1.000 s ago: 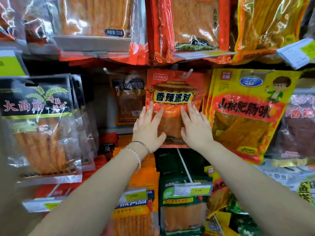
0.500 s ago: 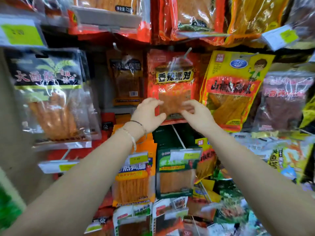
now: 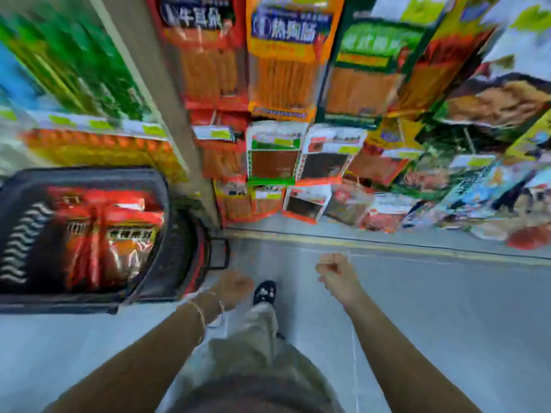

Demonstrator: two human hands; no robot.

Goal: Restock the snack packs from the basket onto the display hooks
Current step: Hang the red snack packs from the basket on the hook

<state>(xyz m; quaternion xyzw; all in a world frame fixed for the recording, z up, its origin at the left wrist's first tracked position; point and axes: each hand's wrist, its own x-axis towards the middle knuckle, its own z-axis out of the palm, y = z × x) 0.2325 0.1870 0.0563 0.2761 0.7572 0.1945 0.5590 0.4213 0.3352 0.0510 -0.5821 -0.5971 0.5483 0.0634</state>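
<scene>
Frame is heavily blurred. Red snack packs (image 3: pixel 110 231) are seen lying in the black basket (image 3: pixel 176 248) at left, below the hanging packs (image 3: pixel 283 70). Right hand (image 3: pixel 337 272) is held over the floor (image 3: pixel 447 308), fingers curled together, nothing gripped. Left hand (image 3: pixel 235 289) is held just beside the basket; its finger position cannot be told.

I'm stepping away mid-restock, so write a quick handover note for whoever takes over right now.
Left hand: empty, close to the basket, fingers too blurred to read.
Right hand: empty, fingers curled.
Red snack packs lie in the basket, left of the display rack.
Done: hanging packs fill the rack.
Left: hang the basket's packs on the rack.
</scene>
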